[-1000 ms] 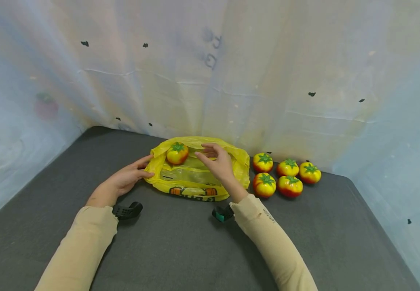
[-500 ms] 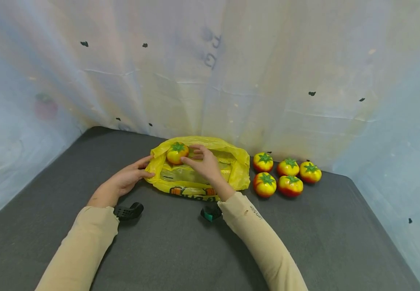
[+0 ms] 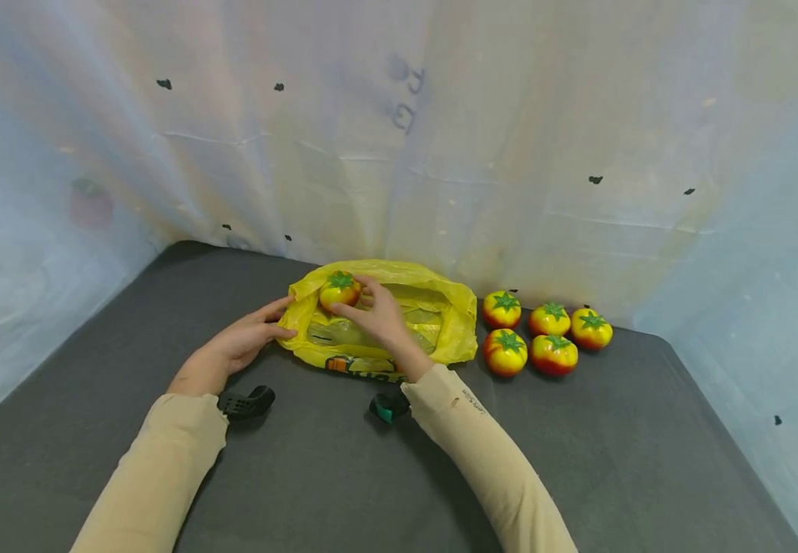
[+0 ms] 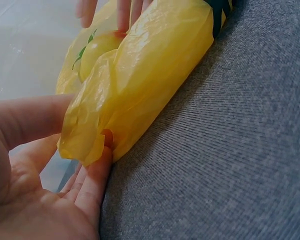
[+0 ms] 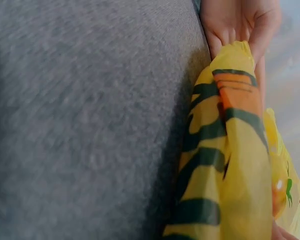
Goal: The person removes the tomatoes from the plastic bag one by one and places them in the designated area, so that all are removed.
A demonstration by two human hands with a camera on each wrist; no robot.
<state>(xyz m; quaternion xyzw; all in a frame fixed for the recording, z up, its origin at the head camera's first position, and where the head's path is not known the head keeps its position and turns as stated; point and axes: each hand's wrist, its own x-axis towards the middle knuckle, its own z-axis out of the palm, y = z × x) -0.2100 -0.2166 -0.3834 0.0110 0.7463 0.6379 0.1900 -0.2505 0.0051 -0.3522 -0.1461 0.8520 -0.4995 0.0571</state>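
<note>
A yellow plastic bag (image 3: pixel 459 334) lies on the dark table with its mouth spread wide. Its left rim is pinched by my left hand (image 3: pixel 236 346), the thumb on one side and fingers underneath, as the left wrist view shows of the bag (image 4: pixel 140 85). In the left end of the mouth sits a glossy yellow-red tomato (image 3: pixel 335 295) with a green star-shaped top. My right hand (image 3: pixel 386 319) reaches over the bag and holds this tomato from its right side, thumb in front and fingers behind. The bag wall partly hides the tomato (image 4: pixel 96 52) in the left wrist view.
Several similar tomatoes, such as the front left one (image 3: pixel 505 353), stand grouped just right of the bag. A translucent plastic sheet (image 3: pixel 509 138) hangs behind the grey table (image 3: pixel 302 476) and on both sides. Black wrist straps (image 3: pixel 246 402) are on both wrists.
My right hand has moved left across the bag's mouth and come to the tomato at its left end. The left hand and bag have stayed in place.
</note>
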